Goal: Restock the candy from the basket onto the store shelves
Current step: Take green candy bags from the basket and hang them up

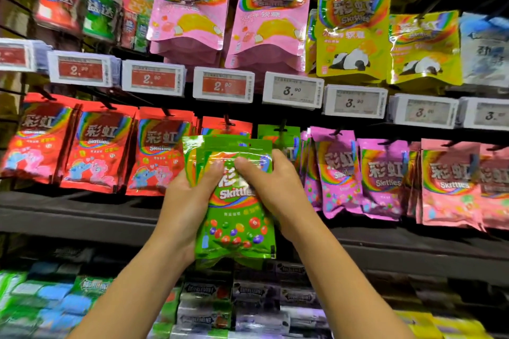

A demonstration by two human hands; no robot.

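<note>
The peg wall (82, 217) fills my view: pink Skittles pouches (190, 14) and yellow panda pouches (354, 36) hang on top, then a rail of price tags (223, 87), then red Skittles bags (96, 151) at left and purple ones (338, 173) at right. Between those two runs is a narrow green column, where a green bag (278, 137) already hangs on its peg (281, 125).

I hold a small stack of green Skittles bags (237, 217) upright, long axis vertical, hang-hole end on top. My left hand (187, 195) wraps the stack's left edge, thumb across the front near the top. My right hand (275, 187) curls round the right edge, its thumb beside the other, both pinching the upper part of the front bag.

The green peg lies just above and slightly right of the stack's top edge, nearer my right hand. I judge the next move is a short lift up and rightward, keeping the bags vertical so the hole meets the peg tip. The basket is not in view.
</note>
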